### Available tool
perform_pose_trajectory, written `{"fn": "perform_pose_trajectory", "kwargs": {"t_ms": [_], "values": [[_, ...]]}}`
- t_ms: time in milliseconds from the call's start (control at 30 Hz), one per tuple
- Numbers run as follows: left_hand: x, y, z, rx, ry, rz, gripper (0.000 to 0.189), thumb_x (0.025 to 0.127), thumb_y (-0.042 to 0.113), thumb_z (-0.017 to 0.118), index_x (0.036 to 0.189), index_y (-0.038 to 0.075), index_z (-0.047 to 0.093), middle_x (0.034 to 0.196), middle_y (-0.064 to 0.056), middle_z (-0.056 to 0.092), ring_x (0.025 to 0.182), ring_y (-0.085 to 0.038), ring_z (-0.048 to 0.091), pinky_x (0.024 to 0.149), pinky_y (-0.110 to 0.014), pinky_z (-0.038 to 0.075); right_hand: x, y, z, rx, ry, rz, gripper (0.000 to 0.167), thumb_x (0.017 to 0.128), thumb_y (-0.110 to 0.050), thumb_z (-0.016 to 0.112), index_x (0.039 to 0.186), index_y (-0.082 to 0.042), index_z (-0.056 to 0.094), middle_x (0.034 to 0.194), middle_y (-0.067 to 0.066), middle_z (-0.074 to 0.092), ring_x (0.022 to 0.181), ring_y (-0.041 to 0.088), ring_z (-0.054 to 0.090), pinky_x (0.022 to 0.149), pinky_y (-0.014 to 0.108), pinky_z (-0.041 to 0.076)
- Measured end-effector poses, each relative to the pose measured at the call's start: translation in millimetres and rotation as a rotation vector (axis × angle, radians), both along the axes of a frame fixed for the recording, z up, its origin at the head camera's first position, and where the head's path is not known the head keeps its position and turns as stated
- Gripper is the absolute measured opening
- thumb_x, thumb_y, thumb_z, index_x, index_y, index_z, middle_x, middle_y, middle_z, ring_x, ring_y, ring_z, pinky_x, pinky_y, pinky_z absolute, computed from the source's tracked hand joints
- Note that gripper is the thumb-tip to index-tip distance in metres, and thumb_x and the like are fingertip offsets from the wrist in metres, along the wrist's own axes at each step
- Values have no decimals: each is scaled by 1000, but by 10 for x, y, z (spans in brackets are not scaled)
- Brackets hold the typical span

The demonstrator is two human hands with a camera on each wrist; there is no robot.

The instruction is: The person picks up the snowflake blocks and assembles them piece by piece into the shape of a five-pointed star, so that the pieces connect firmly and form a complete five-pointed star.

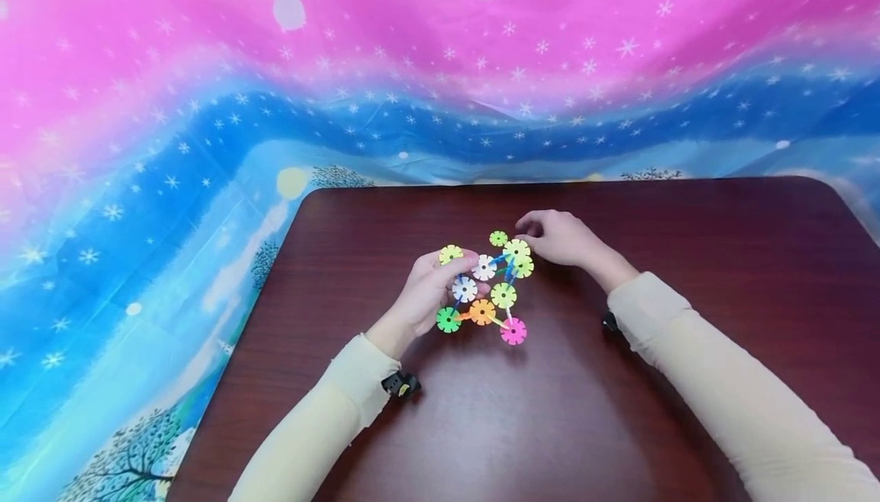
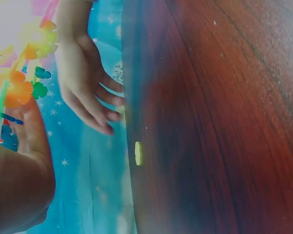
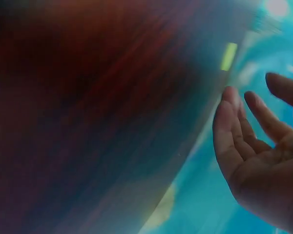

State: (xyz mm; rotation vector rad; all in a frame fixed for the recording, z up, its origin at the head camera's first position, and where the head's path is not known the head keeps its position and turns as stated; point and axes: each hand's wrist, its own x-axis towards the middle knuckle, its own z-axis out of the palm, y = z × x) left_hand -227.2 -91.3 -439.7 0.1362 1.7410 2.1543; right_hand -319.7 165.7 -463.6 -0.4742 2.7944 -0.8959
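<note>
My left hand (image 1: 428,288) holds up a build of interlocking notched plastic discs (image 1: 483,312), thumb across its left side. White, yellow-green, orange, green and pink discs show in it, joined edge-on by others, some of them blue. In the left wrist view the build (image 2: 19,87) is partly cut off and washed out by glare. A single yellow-green disc (image 2: 138,153) lies apart on the table. Close to that loose disc (image 3: 228,57), my right hand (image 1: 560,236) is held with loosely bent fingers and nothing in them; its fingers (image 3: 224,117) are spread in the right wrist view.
The dark reddish-brown wooden table (image 1: 584,410) has rounded far corners. Behind it and along its left side hangs a pink and blue cloth (image 1: 440,82) printed with snowflakes and trees. A small black device (image 1: 401,385) is worn at the left wrist.
</note>
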Motion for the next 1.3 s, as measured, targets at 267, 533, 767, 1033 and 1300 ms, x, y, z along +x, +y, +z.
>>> {"fn": "perform_pose_trajectory", "kwargs": {"t_ms": [267, 533, 767, 1033, 1300], "values": [[6, 10, 37, -48, 42, -18, 33, 100, 23, 70, 122, -3, 72, 108, -9, 75, 95, -17, 70, 87, -30, 57, -118, -208, -36, 295, 139, 167, 48, 97, -37, 70, 140, -16, 65, 122, 17, 62, 111, 36, 61, 88, 57, 54], [-18, 9, 50, -37, 31, -46, 21, 95, 19, 72, 111, 4, 71, 92, -3, 71, 73, -13, 63, 63, -26, 50, -162, -193, -41, 195, 40, 160, 31, 95, -16, 70, 123, -3, 67, 118, 18, 64, 113, 36, 60, 98, 54, 50], [-36, 13, 15, -36, 50, -59, 28, 94, 11, 67, 120, 3, 60, 89, 0, 65, 73, -14, 57, 58, -29, 49, -56, -22, -149, -136, -103, 20, 26, 93, -11, 75, 114, -1, 64, 98, 12, 70, 85, 26, 66, 81, 42, 55], [-55, 8, -48, -90, 181, -40, 50, 96, 12, 63, 145, 9, 55, 96, -2, 65, 74, -15, 56, 57, -31, 48, 313, 203, 159, -409, -66, -137, 26, 97, -17, 74, 119, -6, 67, 98, 12, 72, 85, 34, 71, 74, 42, 58], [-31, 54, -38, -146, 300, 52, 52, 97, 9, 62, 147, 21, 57, 97, -4, 66, 77, -17, 59, 58, -41, 50, 761, 146, 528, -553, -122, -89, 29, 97, -13, 75, 121, -1, 68, 100, 18, 73, 81, 27, 74, 79, 38, 62]]}}
